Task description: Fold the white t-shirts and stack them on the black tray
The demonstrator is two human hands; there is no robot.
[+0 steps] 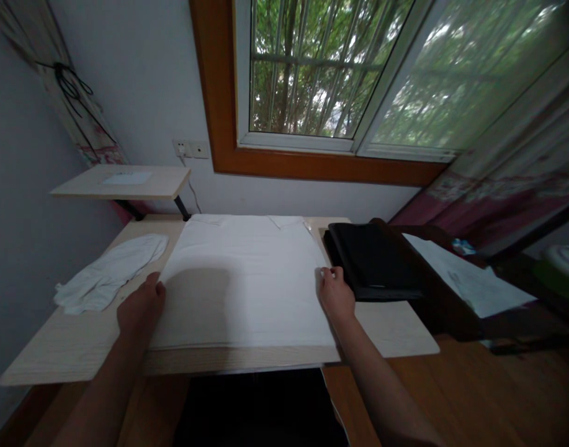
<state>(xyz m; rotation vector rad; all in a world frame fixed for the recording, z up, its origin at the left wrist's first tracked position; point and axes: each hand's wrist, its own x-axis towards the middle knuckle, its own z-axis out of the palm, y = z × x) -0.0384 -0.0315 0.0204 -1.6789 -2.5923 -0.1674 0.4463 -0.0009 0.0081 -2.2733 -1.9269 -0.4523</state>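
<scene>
A white cloth [256, 279] lies spread flat on the wooden-topped desk [391, 329], with creased flaps near its far corners. My left hand [142, 304] is at its left edge, thumb and fingers closed on the border. At the right edge, the curled fingers of my right hand [336, 292] pinch the cloth's side. My fingertips are partly hidden on both sides. To the left of the left hand lies a crumpled white garment [112, 273]. Just past the right hand rests a black folder-like case [377, 261].
A small raised shelf [126, 180] with a paper on it stands at the back left. Behind the desk are a wall socket [191, 149] and a barred window [321, 68]. On the right, a white sheet [461, 273] lies on dark furniture beside a curtain [512, 167].
</scene>
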